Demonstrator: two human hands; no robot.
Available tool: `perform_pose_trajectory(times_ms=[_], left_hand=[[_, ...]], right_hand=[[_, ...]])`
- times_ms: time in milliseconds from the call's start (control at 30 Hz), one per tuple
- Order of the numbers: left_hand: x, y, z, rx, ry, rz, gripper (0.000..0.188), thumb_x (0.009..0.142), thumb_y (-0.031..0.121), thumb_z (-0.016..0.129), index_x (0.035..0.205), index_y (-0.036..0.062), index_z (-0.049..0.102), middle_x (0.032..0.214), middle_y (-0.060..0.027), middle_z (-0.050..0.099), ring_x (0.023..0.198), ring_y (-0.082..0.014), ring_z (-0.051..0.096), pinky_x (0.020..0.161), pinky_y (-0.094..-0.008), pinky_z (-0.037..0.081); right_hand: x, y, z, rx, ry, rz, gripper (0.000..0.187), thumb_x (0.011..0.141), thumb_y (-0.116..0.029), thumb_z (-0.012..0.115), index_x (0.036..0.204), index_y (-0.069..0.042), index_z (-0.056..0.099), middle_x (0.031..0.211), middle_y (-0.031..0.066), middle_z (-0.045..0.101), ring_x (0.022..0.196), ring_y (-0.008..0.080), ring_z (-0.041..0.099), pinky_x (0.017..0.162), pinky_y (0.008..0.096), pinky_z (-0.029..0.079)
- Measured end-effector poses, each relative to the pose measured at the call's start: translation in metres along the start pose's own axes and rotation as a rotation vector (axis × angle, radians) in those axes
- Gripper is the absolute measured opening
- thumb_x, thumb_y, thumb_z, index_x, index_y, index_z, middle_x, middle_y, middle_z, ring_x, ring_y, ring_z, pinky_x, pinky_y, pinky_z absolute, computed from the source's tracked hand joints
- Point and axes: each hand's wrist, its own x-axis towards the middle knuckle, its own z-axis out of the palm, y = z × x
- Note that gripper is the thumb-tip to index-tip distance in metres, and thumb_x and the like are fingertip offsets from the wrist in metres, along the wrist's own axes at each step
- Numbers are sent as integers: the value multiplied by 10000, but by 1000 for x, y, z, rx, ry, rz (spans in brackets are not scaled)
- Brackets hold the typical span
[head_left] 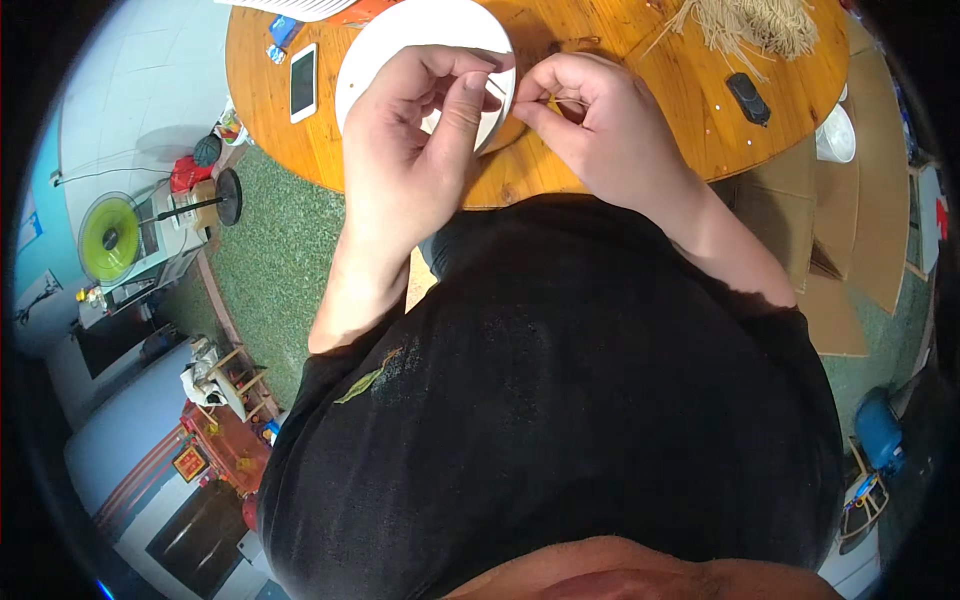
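Observation:
My left hand [415, 150] is raised over a white round disc [430, 28] on the wooden table [640, 55]. Its thumb and fingers are pinched together, and whatever lies between them is too small to make out. Just to its right, my right hand [610, 125] is closed in a pinch at the disc's right edge. A thin tan strand [568, 101] shows between its curled fingers. The fingertips of the two hands are close together but apart. A bundle of tan cords [765, 25] lies at the table's far right.
A white phone [303, 83] lies left of the disc, near a small blue packet [284, 30]. A dark oblong gadget [748, 99] rests on the right of the table. Flattened cardboard [835, 190] and a white bucket [838, 135] are beyond it. A fan [112, 238] stands left.

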Motion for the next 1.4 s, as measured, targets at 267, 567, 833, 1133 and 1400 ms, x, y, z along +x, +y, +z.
perform_pose_trajectory(times_ms=[267, 567, 833, 1133, 1400], left_hand=[[-5, -2, -2, 45, 3, -70, 87, 1030, 59, 624, 1074, -13, 638, 856, -68, 714, 744, -95, 646, 682, -242, 529], [-4, -8, -6, 312, -43, 112, 82, 975, 83, 695, 1019, 15, 703, 811, -91, 687, 693, -184, 656, 632, -305, 515], [-2, -5, -8, 244, -139, 70, 113, 958, 102, 727, 1045, 33, 743, 865, -73, 695, 740, -166, 663, 677, -294, 523], [-1, -7, -9, -43, -161, -25, 308, 951, 15, 718, 1246, -19, 637, 920, -54, 740, 886, -108, 703, 826, -262, 558], [6, -7, -11, -240, -255, -202, 295, 962, 20, 717, 1236, -44, 629, 933, -50, 743, 896, -98, 707, 823, -232, 561]], right_hand=[[-4, -2, 3, -165, -9, -33, 129, 944, -116, 700, 939, 13, 711, 874, 137, 738, 813, 230, 735, 738, 336, 566], [-12, -23, -36, -49, -157, -37, 101, 958, -98, 687, 945, 2, 690, 847, 121, 704, 803, 214, 703, 748, 336, 549], [8, -7, -36, 179, -212, 54, 85, 1012, -70, 644, 1017, 6, 681, 890, -14, 673, 827, 29, 601, 771, 208, 483], [21, -24, -33, 185, -101, 142, 69, 941, -45, 711, 968, 18, 702, 854, 21, 696, 796, 68, 634, 725, 233, 505], [27, -40, -35, 216, -137, 165, 109, 894, -39, 743, 962, 45, 758, 851, 74, 747, 754, 85, 672, 682, 235, 526]])
